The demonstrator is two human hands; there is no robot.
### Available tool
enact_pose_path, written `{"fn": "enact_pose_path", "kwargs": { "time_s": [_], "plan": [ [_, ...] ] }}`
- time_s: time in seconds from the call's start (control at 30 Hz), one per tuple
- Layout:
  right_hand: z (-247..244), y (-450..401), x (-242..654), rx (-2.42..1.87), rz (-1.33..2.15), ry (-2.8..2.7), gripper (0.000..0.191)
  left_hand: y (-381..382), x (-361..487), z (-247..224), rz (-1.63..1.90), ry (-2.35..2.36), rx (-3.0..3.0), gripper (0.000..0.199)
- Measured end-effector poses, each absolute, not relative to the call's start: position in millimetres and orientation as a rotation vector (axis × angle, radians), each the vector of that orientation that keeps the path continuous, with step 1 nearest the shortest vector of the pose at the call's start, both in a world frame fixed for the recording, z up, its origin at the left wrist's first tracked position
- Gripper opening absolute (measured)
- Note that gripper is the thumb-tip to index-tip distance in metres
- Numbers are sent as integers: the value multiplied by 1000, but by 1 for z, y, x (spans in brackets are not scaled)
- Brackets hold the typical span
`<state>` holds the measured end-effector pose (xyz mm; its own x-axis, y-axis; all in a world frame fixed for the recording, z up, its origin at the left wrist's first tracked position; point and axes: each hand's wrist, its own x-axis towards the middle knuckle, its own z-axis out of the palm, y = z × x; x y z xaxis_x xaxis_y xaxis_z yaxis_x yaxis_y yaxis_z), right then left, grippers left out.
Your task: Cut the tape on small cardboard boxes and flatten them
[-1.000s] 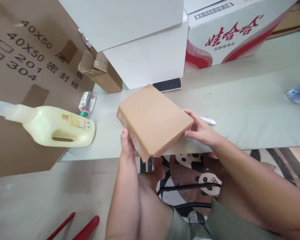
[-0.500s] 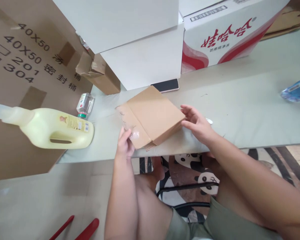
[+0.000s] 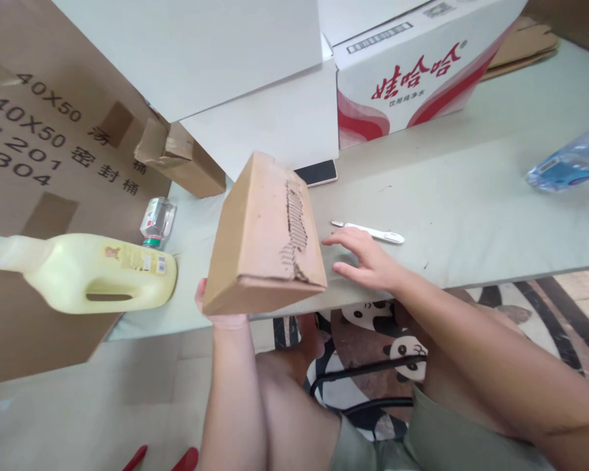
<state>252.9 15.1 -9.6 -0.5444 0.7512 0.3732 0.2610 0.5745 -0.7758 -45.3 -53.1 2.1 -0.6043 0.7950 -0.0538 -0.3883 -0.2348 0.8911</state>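
One cardboard box (image 3: 279, 229) was tilted above the near edge of the table (image 3: 451, 196), held by the left hand (image 3: 201, 294), whose grip clasped its lower left and was mostly hidden behind it. Torn corrugation showed on the side facing up and right. The right hand (image 3: 366, 261) had a wide grip, fingers apart from the box and beside a white knife (image 3: 385, 236); I could not tell whether they touched it. Behind lay a phone (image 3: 324, 173).

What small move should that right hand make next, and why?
I'd probably bring the right hand against the cardboard box to steady it: the box is tilted, only the left hand seems to hold it, and the open right hand is close by.
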Motion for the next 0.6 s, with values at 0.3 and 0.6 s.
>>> {"fn": "enact_pose_path", "kwargs": {
  "time_s": [0.3, 0.6],
  "plan": [
    [2, 5, 258, -699, 824, -1845, 44, -57, -49, -15, 1793, 1232, 527, 33],
    [2, 5, 260, -668, 651, -1994, 48, -52, -46, -19, 1679, 1216, 560, 31]
  ]
}}
